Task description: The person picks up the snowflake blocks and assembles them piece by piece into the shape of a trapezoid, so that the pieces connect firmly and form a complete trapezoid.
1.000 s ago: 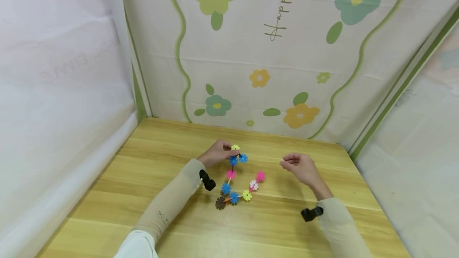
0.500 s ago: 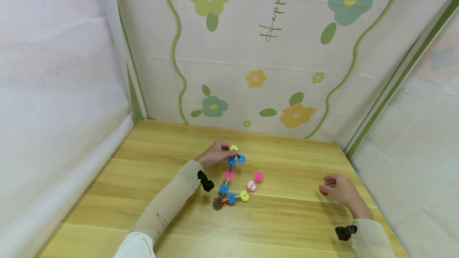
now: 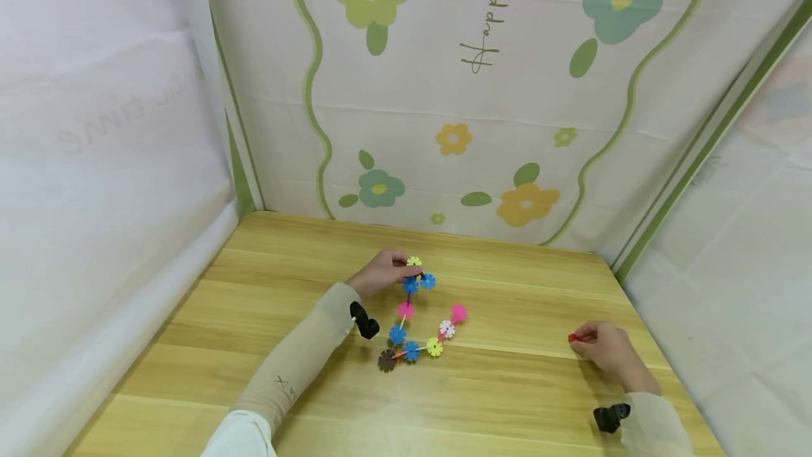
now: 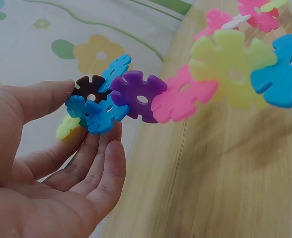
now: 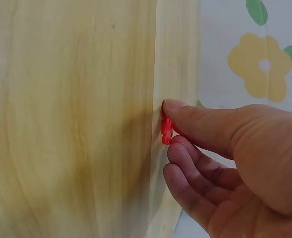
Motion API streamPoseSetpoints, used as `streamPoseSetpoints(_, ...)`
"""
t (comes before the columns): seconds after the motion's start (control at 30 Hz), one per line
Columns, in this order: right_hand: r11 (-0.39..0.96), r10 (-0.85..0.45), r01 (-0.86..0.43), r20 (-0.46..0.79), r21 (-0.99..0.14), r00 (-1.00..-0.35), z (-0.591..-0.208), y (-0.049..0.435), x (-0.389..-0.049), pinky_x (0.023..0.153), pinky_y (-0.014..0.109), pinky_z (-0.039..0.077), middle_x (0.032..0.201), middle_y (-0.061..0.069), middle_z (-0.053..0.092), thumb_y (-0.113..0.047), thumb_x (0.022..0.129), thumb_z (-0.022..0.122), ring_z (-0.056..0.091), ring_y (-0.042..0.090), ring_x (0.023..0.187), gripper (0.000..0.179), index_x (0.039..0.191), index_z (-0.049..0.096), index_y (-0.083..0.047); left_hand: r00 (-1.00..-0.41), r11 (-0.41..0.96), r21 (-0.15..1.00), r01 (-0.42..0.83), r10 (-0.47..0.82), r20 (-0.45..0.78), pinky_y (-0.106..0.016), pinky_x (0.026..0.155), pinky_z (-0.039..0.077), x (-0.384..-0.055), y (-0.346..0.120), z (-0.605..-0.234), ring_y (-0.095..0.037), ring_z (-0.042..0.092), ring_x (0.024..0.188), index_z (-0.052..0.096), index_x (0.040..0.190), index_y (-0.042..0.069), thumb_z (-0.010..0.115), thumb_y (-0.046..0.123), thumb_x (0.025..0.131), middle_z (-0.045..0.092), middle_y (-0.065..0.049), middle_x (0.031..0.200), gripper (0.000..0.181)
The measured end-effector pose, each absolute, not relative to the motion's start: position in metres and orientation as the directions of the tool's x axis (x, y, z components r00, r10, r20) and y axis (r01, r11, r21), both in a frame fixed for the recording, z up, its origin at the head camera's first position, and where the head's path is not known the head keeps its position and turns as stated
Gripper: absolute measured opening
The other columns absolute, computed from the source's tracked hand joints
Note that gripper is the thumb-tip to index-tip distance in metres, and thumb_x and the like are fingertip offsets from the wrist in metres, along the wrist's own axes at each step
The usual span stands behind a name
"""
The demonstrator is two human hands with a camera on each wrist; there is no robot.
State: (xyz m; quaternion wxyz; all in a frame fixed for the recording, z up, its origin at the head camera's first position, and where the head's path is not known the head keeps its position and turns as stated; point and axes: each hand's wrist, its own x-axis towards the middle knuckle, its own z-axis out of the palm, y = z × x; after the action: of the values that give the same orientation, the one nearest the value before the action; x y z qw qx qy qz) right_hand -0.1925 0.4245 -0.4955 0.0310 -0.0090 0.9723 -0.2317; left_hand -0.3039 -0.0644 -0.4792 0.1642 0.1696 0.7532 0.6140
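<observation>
My left hand (image 3: 383, 273) holds the far end of a chain of interlocking plastic snowflake discs by thumb and fingers. At that end a yellow disc (image 3: 414, 260), a dark brown disc (image 4: 85, 85) and blue discs cluster by the fingertips. From there the chain runs through a purple disc (image 4: 128, 90) and a pink disc (image 3: 406, 310), turns at another brown disc (image 3: 384, 360), and ends in a pink disc (image 3: 459, 313). At the table's right side, my right hand (image 3: 609, 351) pinches a separate red snowflake disc (image 5: 166, 130), seen edge-on in the right wrist view.
The wood-grain table (image 3: 495, 393) has a white fabric wall (image 3: 406, 104) with printed flowers behind it. More fabric walls stand close along the left and right sides. Black wrist cameras (image 3: 612, 417) are strapped to both forearms.
My right hand has moved right, away from the chain, and now pinches a red disc lying there half a second ago by its fingers. My left hand and the chain stay in place.
</observation>
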Motion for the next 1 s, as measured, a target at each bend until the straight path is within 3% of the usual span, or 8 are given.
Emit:
streamPoseSetpoints(0.23,0.9,-0.022,0.009,-0.066,-0.437,-0.998,-0.493,0.431,-0.196,0.076,0.04,0.06,0.102,0.015,0.075,-0.02,0.092,0.083,0.071,0.024,0.09,0.037,0.113,0.071,0.008,-0.887,0.199,0.979,0.053,0.459,-0.045,-0.057,0.092,0.052,-0.305,-0.065,-0.481,-0.026,0.051,0.077,0.061,0.083,0.006,0.071,0.029,0.104,0.059,-0.003,0.079,0.033)
streamPoseSetpoints(0.43,0.899,-0.012,0.032,-0.097,-0.436,-0.995,-0.494,0.435,-0.198,0.07,0.031,0.054,0.093,0.007,0.074,-0.024,0.09,0.085,0.065,0.016,0.082,0.031,0.103,0.072,0.002,-0.888,0.197,0.979,0.05,0.457,-0.046,-0.058,0.096,0.053,-0.303,-0.064,-0.48,-0.026,0.055,0.08,0.064,0.089,0.002,0.069,0.026,0.105,0.062,-0.002,0.083,0.029)
streamPoseSetpoints(0.53,0.886,-0.011,0.029,-0.085,-0.463,-0.996,-0.495,0.43,-0.2,0.068,0.028,0.052,0.09,0.005,0.073,-0.025,0.089,0.086,0.064,0.014,0.079,0.028,0.099,0.072,-0.002,-0.889,0.192,0.98,0.05,0.456,-0.044,-0.052,0.095,0.057,-0.301,-0.064,-0.479,-0.022,0.058,0.08,0.063,0.089,0.001,0.069,0.025,0.105,0.063,-0.003,0.085,0.029)
streamPoseSetpoints(0.67,0.857,-0.036,-0.01,-0.041,-0.516,-0.998,-0.491,0.401,-0.204,0.066,0.026,0.053,0.089,0.004,0.075,-0.025,0.09,0.086,0.066,0.014,0.078,0.024,0.095,0.074,-0.005,-0.887,0.184,0.982,0.044,0.459,-0.046,-0.045,0.095,0.059,-0.3,-0.065,-0.479,-0.016,0.062,0.08,0.062,0.09,-0.001,0.071,0.026,0.104,0.065,-0.004,0.089,0.032)
streamPoseSetpoints(1.0,0.747,-0.16,-0.147,0.04,-0.648,-0.986,-0.475,0.302,-0.228,0.066,0.023,0.057,0.089,0.005,0.076,-0.018,0.092,0.084,0.07,0.014,0.078,0.014,0.094,0.074,-0.008,-0.889,0.188,0.982,0.032,0.453,-0.058,-0.048,0.099,0.059,-0.301,-0.064,-0.478,-0.015,0.067,0.085,0.066,0.095,-0.001,0.07,0.023,0.104,0.069,-0.005,0.095,0.027)
